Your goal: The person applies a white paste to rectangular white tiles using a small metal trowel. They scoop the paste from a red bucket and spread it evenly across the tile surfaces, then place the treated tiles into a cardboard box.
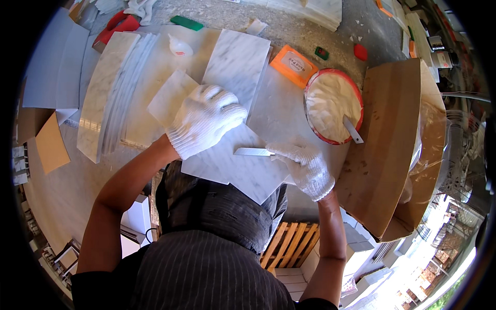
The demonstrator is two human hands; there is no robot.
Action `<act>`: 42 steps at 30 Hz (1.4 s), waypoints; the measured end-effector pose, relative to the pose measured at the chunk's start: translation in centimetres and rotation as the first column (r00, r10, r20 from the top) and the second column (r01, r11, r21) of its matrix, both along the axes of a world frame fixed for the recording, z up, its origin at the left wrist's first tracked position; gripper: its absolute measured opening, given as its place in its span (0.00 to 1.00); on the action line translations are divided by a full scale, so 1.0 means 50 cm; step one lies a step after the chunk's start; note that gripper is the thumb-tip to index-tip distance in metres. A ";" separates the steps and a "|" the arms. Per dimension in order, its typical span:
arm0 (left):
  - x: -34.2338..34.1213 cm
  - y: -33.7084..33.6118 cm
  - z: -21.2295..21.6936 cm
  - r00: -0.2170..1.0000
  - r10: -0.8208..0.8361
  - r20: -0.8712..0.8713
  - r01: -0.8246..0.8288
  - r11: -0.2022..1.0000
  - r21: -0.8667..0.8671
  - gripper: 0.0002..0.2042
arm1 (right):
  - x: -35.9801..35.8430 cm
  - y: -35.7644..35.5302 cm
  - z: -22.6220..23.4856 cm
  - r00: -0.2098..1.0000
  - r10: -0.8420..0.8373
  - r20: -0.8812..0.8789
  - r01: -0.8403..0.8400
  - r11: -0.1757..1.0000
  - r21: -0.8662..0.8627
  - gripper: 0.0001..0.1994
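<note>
Nearest, jutting past the near edge of the desk (281, 116) toward the dark clothing (206, 268): overlapping flat pieces of grey-veined marble (222, 163). Over their right part, in the gloved right hand (305, 168), a metal putty knife (253, 152), pointing left; grip closed about its rear end, handle hidden by the glove, contact between blade and marble impossible to tell. At the far left of those pieces, the gloved left hand (206, 119), back upward; grip partly curled, fingertips out of sight, any firm hold on the marble impossible to tell. From under that hand, toward the far left corner of the desk, a smaller pale tile (168, 95); beside it, running toward the far edge, a long marble slab (235, 59). Near the left edge, in a close row, several long narrow slabs (113, 88). Toward the right edge, a round red-rimmed tub (356, 85) of white paste (330, 101), with a metal scraper (353, 130) stuck in it; right of that, an open cardboard box (380, 139). Just beyond the tub, an orange packet (294, 65). Farther, toward the far edge, a small white bottle (180, 46), then a green block (187, 22). Farthest, more stacked marble (320, 13).
</note>
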State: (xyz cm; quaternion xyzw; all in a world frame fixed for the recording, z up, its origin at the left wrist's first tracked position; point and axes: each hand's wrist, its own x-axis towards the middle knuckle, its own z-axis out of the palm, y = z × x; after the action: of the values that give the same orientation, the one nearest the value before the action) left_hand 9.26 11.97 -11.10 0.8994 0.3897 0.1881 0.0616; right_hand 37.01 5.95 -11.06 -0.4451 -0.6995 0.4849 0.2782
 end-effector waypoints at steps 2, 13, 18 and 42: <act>0.000 -0.001 0.002 1.000 0.000 -0.007 0.000 1.000 -0.024 0.05 | 0.000 -0.002 0.003 1.000 -0.006 -0.018 0.006 1.000 -0.012 0.18; 0.000 0.001 -0.002 1.000 -0.012 -0.019 0.012 1.000 0.012 0.05 | 0.003 -0.003 0.006 0.998 0.020 0.058 -0.025 0.996 0.086 0.15; 0.000 0.001 0.000 0.999 -0.012 -0.031 0.012 1.000 0.022 0.05 | 0.034 -0.030 0.012 0.985 -0.013 0.170 0.024 0.998 -0.064 0.15; 0.003 -0.003 0.006 1.000 -0.008 -0.005 0.008 1.000 -0.018 0.07 | 0.108 -0.116 0.006 0.926 -0.375 0.046 0.378 0.917 -0.131 0.17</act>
State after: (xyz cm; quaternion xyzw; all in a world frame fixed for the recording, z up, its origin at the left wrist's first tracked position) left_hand 9.43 11.83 -10.82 0.9008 0.3881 0.1819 0.0695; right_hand 42.40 0.17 -10.74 -0.5942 -0.5685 0.4651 0.3279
